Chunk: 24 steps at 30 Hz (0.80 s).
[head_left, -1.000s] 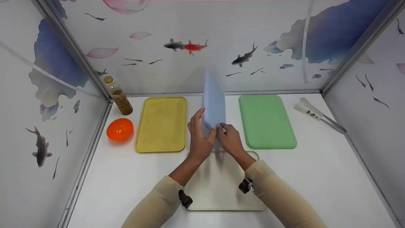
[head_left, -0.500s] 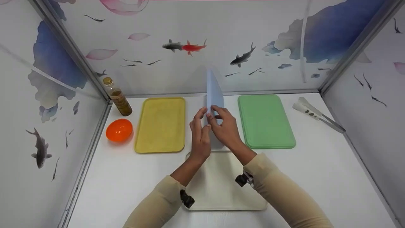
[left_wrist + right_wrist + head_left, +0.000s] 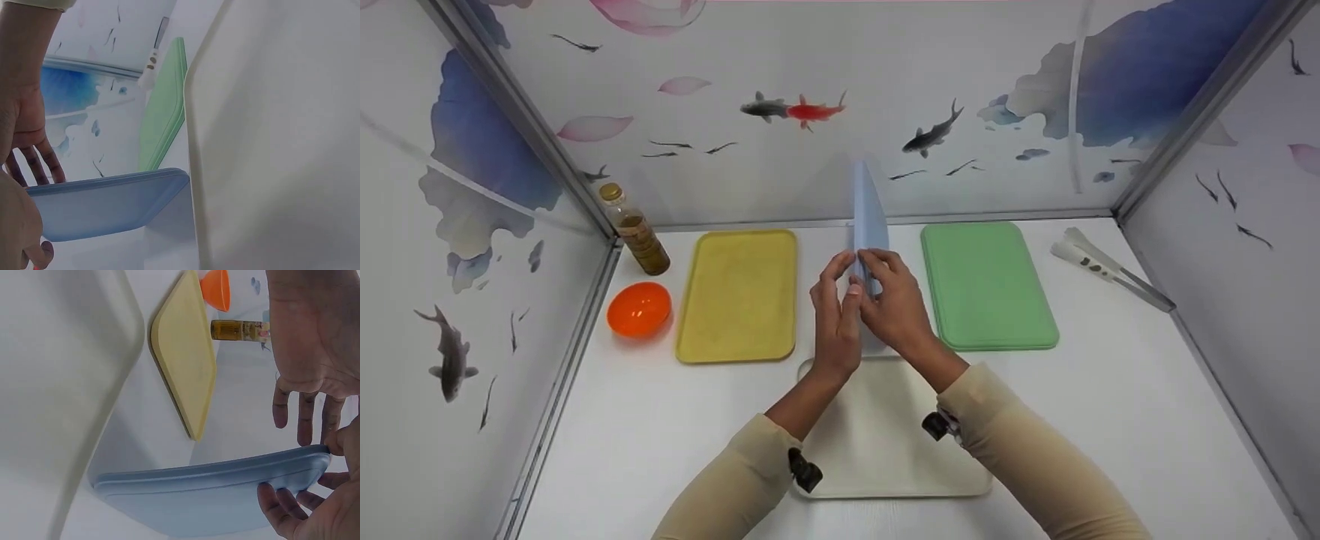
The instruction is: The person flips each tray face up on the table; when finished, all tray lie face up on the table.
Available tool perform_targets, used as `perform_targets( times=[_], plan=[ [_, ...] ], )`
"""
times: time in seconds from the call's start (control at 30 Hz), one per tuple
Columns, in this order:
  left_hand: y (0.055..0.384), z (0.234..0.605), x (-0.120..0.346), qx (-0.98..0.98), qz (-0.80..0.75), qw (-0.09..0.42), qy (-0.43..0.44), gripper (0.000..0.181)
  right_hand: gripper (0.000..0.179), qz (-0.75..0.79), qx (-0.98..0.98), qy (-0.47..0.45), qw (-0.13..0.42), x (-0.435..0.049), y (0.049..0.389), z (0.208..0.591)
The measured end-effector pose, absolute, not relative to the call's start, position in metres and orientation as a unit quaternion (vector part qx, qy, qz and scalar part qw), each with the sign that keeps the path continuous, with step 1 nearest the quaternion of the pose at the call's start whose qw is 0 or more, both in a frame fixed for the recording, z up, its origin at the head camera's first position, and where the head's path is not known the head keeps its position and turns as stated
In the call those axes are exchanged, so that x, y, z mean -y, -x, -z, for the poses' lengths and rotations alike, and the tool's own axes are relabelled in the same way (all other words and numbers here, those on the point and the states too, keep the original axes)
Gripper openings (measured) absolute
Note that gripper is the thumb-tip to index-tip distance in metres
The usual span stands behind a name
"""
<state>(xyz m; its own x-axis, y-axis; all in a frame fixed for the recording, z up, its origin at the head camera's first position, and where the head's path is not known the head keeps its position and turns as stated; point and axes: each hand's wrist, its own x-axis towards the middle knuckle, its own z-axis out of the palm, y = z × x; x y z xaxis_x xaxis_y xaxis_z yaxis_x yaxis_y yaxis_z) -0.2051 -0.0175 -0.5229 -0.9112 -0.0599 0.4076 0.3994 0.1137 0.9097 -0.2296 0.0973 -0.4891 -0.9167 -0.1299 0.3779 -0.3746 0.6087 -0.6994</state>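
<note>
A pale blue rectangular tray (image 3: 870,206) stands on edge between the yellow and green trays, its narrow side towards me. Its rim looks doubled; I cannot tell whether several are stacked. My left hand (image 3: 834,326) holds its near upper edge from the left, fingers along the left side and thumb close to the edge. From the right, my right hand (image 3: 898,304) grips the same edge; the right wrist view shows its fingertips (image 3: 270,495) on the blue tray's broad face. In the left wrist view, the tray's lower corner sits beside the rim of a cream tray (image 3: 194,169).
The yellow tray (image 3: 737,296) lies left of the hands, the green tray (image 3: 990,285) right. Further left are an orange bowl (image 3: 639,310) and an oil bottle (image 3: 641,244); tongs (image 3: 1114,271) lie far right. The cream tray lies under the forearms. Printed walls (image 3: 840,180) enclose the table.
My right hand has moved up the blue tray's near edge, and the tray has turned more edge-on. My left hand has shifted slightly; its thumb has lifted. The other things have stayed put.
</note>
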Motion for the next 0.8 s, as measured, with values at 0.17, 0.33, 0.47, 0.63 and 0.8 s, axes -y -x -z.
perform_targets(
  times=[0.17, 0.33, 0.47, 0.63, 0.8],
  plan=[
    [0.209, 0.525, 0.017, 0.712, 0.670, 0.174, 0.118, 0.052, 0.048, -0.395, 0.894, -0.141, 0.157, -0.101, 0.228, 0.490],
    [0.213, 0.531, 0.017, 0.699, 0.690, 0.143, 0.118, 0.051, 0.047, -0.382, 0.897, -0.144, 0.173, -0.103, 0.227, 0.490],
    [0.217, 0.537, 0.016, 0.697, 0.704, 0.092, 0.104, 0.051, 0.046, -0.373, 0.898, -0.147, 0.183, -0.106, 0.227, 0.490],
    [0.225, 0.544, 0.013, 0.708, 0.703, 0.028, 0.067, 0.051, 0.048, -0.381, 0.895, -0.146, 0.180, -0.110, 0.225, 0.489],
    [0.235, 0.555, 0.012, 0.720, 0.691, -0.049, 0.030, 0.044, 0.047, -0.387, 0.895, -0.137, 0.176, -0.114, 0.223, 0.489]
  ],
)
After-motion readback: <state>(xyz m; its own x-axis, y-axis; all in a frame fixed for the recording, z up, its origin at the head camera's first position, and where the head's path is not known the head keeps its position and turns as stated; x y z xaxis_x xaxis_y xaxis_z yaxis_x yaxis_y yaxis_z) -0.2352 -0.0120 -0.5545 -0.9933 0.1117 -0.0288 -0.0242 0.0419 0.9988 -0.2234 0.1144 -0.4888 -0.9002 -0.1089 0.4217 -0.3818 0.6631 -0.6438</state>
